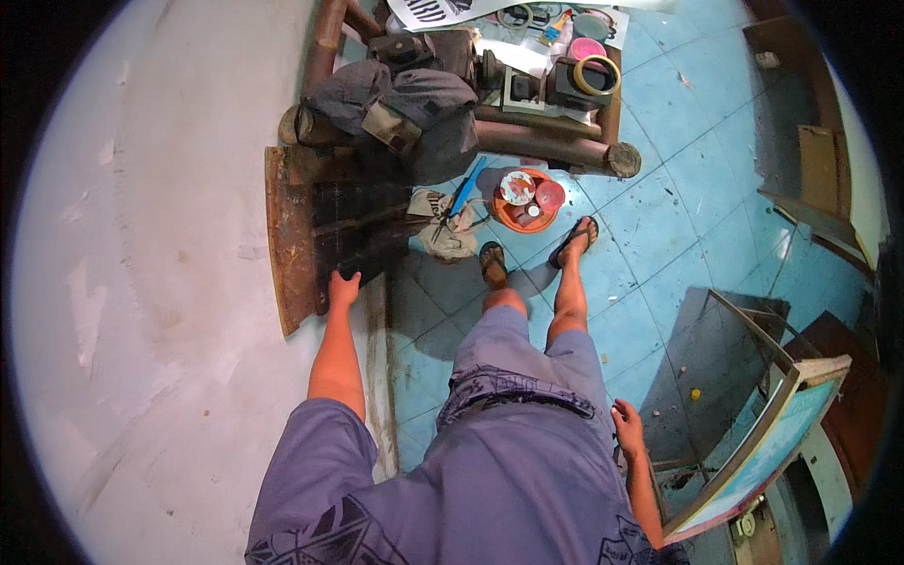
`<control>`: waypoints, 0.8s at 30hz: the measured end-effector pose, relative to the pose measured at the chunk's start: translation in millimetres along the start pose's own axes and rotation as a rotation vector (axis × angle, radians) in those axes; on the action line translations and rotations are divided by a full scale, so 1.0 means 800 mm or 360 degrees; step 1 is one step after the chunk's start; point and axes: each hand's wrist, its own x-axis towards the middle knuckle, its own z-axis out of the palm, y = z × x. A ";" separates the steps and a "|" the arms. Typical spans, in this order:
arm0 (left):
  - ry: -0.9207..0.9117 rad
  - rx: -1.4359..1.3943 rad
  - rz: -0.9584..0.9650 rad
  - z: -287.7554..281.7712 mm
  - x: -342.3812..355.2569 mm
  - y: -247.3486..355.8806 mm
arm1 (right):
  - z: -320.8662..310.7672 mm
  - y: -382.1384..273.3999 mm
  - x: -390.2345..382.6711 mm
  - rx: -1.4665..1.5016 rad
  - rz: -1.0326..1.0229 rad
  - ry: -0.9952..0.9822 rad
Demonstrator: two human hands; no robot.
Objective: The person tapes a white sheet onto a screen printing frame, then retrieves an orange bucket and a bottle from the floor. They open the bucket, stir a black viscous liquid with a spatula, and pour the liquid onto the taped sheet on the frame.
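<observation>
On the left, my left hand (346, 285) grips the near edge of a dark board (358, 221). The board has a worn brown side and leans by the white wall; part of my grip is hidden against it. My right hand (628, 428) hangs beside my shorts with nothing in it, its fingers slightly bent and apart. Closest to that hand is a wooden-framed panel (758, 461) with a light blue face, standing tilted at the right. A grey cloth bag (405, 99) hangs over the bench end, just above the board.
Ahead stands a bamboo bench (556, 141) carrying a roll of tape (597, 75), tubs and papers. Before my sandalled feet are an orange basin (527, 221) with small containers, a beige cloth bag (447, 235) and a blue tool (468, 186). A cardboard piece (822, 169) stands far right.
</observation>
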 end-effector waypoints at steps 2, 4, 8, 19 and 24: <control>-0.0040 -0.0075 0.0166 0.019 0.024 -0.004 | 0.003 -0.003 -0.012 0.0046 0.0039 0.0049; -0.0122 0.0044 0.0342 0.038 0.037 0.017 | 0.006 0.005 -0.028 0.0059 0.0071 0.0118; -0.0288 0.0148 0.0561 0.084 0.066 0.075 | -0.003 0.020 -0.065 -0.0091 0.0146 0.0233; 0.0194 0.0383 0.1009 0.236 0.197 0.012 | 0.027 0.070 -0.095 -0.0155 0.0252 0.0296; 0.0306 0.0453 0.1086 0.190 0.168 0.019 | 0.045 0.052 -0.097 -0.0135 0.0297 0.0270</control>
